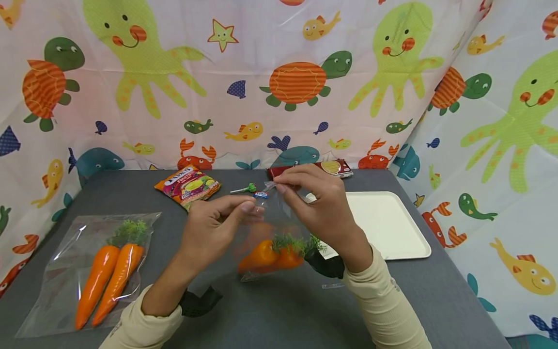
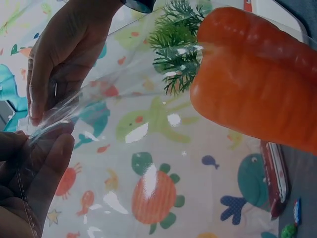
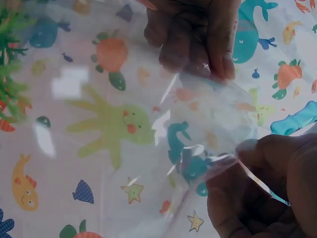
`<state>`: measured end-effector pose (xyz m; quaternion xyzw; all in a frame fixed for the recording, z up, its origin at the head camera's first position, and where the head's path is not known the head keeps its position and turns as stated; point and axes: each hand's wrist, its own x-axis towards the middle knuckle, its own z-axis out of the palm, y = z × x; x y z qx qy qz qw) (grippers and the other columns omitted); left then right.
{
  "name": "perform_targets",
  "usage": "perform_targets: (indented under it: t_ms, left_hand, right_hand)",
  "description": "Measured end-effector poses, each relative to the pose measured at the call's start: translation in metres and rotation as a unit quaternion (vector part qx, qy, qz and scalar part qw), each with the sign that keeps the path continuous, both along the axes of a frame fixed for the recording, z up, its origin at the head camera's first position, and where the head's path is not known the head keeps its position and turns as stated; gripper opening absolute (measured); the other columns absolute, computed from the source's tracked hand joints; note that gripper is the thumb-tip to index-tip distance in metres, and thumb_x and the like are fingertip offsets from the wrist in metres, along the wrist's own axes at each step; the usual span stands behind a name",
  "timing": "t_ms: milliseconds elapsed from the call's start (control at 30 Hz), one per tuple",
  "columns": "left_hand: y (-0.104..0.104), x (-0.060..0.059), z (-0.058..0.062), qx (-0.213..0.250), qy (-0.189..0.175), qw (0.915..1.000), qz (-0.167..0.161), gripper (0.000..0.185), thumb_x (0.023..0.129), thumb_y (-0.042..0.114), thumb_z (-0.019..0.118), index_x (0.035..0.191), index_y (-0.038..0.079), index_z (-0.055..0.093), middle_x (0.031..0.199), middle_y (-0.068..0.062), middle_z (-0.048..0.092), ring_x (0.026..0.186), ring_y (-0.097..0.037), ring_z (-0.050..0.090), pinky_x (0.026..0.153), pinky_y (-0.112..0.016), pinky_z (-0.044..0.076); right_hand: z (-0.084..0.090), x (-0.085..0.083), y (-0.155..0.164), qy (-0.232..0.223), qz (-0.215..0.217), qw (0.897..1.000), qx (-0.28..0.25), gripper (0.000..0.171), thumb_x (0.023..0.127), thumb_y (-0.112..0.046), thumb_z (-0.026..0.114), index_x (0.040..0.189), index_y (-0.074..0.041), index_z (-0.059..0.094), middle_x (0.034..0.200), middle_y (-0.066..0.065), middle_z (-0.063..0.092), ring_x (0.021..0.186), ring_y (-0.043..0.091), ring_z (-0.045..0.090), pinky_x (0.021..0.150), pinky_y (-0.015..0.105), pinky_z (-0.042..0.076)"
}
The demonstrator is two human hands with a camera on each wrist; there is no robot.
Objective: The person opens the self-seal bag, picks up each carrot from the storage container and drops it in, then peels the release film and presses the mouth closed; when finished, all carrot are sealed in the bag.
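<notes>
A clear plastic bag (image 1: 250,277) hangs upright between my two hands above the middle of the table. Orange carrots (image 1: 263,253) with green leafy tops (image 2: 176,42) lie in its lower part. My left hand (image 1: 211,230) pinches one side of the bag's upper edge between thumb and fingers. On the other side, my right hand (image 1: 320,206) pinches the upper edge with thumb and forefinger. In the right wrist view the film (image 3: 218,109) is stretched between the hands, with my right hand's fingertips on a folded corner.
At the left lies another clear bag (image 1: 65,291) holding two carrots (image 1: 98,281). Behind are a candy packet (image 1: 187,186), a green lollipop (image 1: 250,188), a small blue-wrapped sweet (image 1: 260,195) and a red packet (image 1: 344,167). A white tray (image 1: 388,225) stands right; a clear strip (image 1: 333,286) lies in front.
</notes>
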<state>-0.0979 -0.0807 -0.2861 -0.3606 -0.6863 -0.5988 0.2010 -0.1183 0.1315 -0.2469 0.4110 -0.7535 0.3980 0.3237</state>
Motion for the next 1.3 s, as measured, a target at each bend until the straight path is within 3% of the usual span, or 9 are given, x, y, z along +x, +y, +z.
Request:
perform_targets:
  t_ms: [200, 367, 500, 667, 867, 1133, 1300]
  left_hand:
    - [0.0, 0.001, 0.0, 0.001, 0.014, 0.9999, 0.008, 0.019, 0.088, -0.014, 0.061, 0.102, -0.006, 0.071, 0.089, -0.012, 0.074, 0.079, -0.02, 0.072, 0.07, -0.031, 0.057]
    - [-0.001, 0.001, 0.001, -0.009, 0.006, 0.9998, 0.017, 0.018, 0.089, -0.012, 0.062, 0.103, -0.006, 0.071, 0.089, -0.011, 0.074, 0.08, -0.018, 0.072, 0.072, -0.031, 0.057]
    - [0.0, 0.002, 0.002, -0.022, -0.003, 0.9996, 0.019, 0.016, 0.09, -0.009, 0.062, 0.103, -0.005, 0.071, 0.09, -0.009, 0.074, 0.081, -0.015, 0.072, 0.073, -0.031, 0.057]
    - [-0.001, 0.004, 0.002, -0.023, 0.002, 0.9995, 0.022, 0.014, 0.09, -0.009, 0.063, 0.1, -0.005, 0.071, 0.09, -0.009, 0.074, 0.082, -0.016, 0.072, 0.071, -0.031, 0.057]
    - [0.0, 0.004, 0.001, 0.0, -0.02, 0.9996, 0.022, 0.015, 0.09, -0.009, 0.062, 0.101, -0.005, 0.071, 0.091, -0.011, 0.074, 0.08, -0.018, 0.072, 0.071, -0.032, 0.057]
    - [-0.001, 0.002, -0.001, 0.026, -0.006, 0.9991, 0.032, 0.017, 0.088, -0.012, 0.063, 0.103, -0.007, 0.07, 0.09, -0.013, 0.073, 0.078, -0.021, 0.072, 0.069, -0.033, 0.057]
    - [-0.007, 0.001, 0.0, 0.027, -0.012, 0.9985, 0.046, 0.016, 0.09, -0.008, 0.063, 0.104, -0.007, 0.07, 0.09, -0.012, 0.073, 0.079, -0.019, 0.072, 0.07, -0.034, 0.057]
  right_hand:
    - [0.002, 0.003, -0.001, -0.004, -0.003, 1.0, -0.017, 0.012, 0.08, 0.004, 0.076, 0.092, 0.001, 0.076, 0.089, 0.007, 0.066, 0.079, 0.018, 0.061, 0.07, 0.027, 0.052]
    - [0.005, 0.006, 0.002, -0.058, -0.002, 0.998, -0.03, 0.012, 0.082, 0.006, 0.074, 0.093, 0.0, 0.076, 0.089, 0.005, 0.068, 0.075, 0.014, 0.058, 0.067, 0.025, 0.05]
    - [0.005, 0.007, 0.004, -0.115, 0.004, 0.992, -0.045, 0.01, 0.086, 0.005, 0.07, 0.095, 0.001, 0.075, 0.091, 0.003, 0.07, 0.08, 0.014, 0.06, 0.072, 0.026, 0.054]
    - [0.006, 0.004, 0.01, -0.181, 0.018, 0.979, -0.089, 0.007, 0.091, 0.005, 0.064, 0.094, 0.004, 0.07, 0.08, 0.006, 0.065, 0.071, 0.019, 0.059, 0.067, 0.028, 0.055]
    - [0.005, -0.001, 0.015, -0.236, 0.022, 0.963, -0.13, 0.008, 0.096, 0.001, 0.058, 0.095, 0.006, 0.064, 0.069, 0.011, 0.056, 0.059, 0.023, 0.056, 0.06, 0.031, 0.052]
    - [0.002, -0.001, 0.02, -0.261, 0.044, 0.952, -0.154, 0.009, 0.097, -0.003, 0.059, 0.098, 0.004, 0.064, 0.087, 0.012, 0.067, 0.058, 0.024, 0.051, 0.052, 0.028, 0.047]
    - [0.004, 0.001, 0.025, -0.323, 0.126, 0.925, -0.159, 0.015, 0.101, -0.01, 0.054, 0.105, 0.004, 0.058, 0.097, 0.013, 0.07, 0.06, 0.028, 0.058, 0.052, 0.032, 0.054]
